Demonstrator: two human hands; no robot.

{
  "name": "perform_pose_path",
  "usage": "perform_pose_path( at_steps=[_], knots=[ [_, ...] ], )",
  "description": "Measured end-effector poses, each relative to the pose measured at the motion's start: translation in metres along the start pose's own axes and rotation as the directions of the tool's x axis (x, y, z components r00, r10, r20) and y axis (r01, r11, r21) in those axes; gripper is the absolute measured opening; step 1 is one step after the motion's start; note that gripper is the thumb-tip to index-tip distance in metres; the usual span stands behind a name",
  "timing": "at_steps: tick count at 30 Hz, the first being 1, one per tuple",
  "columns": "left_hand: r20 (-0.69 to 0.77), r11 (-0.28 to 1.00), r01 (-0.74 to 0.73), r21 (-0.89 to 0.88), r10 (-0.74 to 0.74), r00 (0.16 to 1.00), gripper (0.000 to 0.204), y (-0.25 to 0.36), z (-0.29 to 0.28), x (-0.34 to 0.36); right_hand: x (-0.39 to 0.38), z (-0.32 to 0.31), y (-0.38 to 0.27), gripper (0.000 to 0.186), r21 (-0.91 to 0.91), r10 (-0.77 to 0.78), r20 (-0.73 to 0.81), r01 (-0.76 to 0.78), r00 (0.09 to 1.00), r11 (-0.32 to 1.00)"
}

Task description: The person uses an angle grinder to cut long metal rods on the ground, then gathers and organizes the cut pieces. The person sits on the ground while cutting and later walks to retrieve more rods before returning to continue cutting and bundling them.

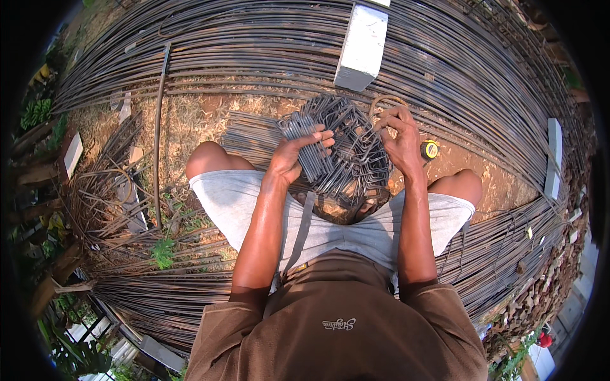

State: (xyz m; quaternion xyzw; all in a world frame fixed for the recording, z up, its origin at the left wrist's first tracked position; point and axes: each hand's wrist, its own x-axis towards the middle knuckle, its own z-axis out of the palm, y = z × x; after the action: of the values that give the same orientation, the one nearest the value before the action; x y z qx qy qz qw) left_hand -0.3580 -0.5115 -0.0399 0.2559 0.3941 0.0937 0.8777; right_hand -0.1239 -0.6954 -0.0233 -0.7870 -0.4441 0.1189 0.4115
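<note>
Above the knees, between grey shorts [241, 203], the left hand [293, 155] clasps a bundle of bent grey steel stirrups [346, 152], fingers curled over it. The right hand [400, 136] pinches a thin wire loop [384, 101] (at the bundle's far edge). Beyond: bare brown ground [190, 120], long curved steel rods [254, 44], a white concrete block [362, 47].

rebar stock: long steel rods [254, 57] in curved bundles across the top, more [508, 247] lower right
block: white concrete block [363, 46] resting on the top rods
tape measure: yellow, round [431, 150], on the dirt, right of centre
bent bar: single dark rod [158, 120] lying upright in frame, left
scrap wire: tangled pile [105, 197] on the left
ground: bare reddish soil with dry grass [184, 120]
plants: green leaves [35, 113] at left edge
</note>
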Motion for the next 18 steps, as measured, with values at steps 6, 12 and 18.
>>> perform_pose_path(
  at_steps=[6,12,18],
  knots=[
    [-0.001,0.998,0.053,-0.015,-0.053,0.999,0.036,-0.006,-0.003,0.002,0.013,0.067,-0.051,0.027,0.294,-0.172,0.274,0.088,0.946,0.952],
    [-0.056,1.000,0.026,0.008,-0.026,0.998,0.026,-0.006,-0.004,0.002,0.003,0.096,-0.059,0.035,0.494,0.004,0.150,-0.078,0.989,0.866],
    [-0.053,0.999,0.009,0.033,-0.007,0.999,0.028,-0.007,0.000,0.001,0.004,0.094,-0.060,0.024,0.743,0.260,0.322,-0.413,0.911,0.527]
  ],
)
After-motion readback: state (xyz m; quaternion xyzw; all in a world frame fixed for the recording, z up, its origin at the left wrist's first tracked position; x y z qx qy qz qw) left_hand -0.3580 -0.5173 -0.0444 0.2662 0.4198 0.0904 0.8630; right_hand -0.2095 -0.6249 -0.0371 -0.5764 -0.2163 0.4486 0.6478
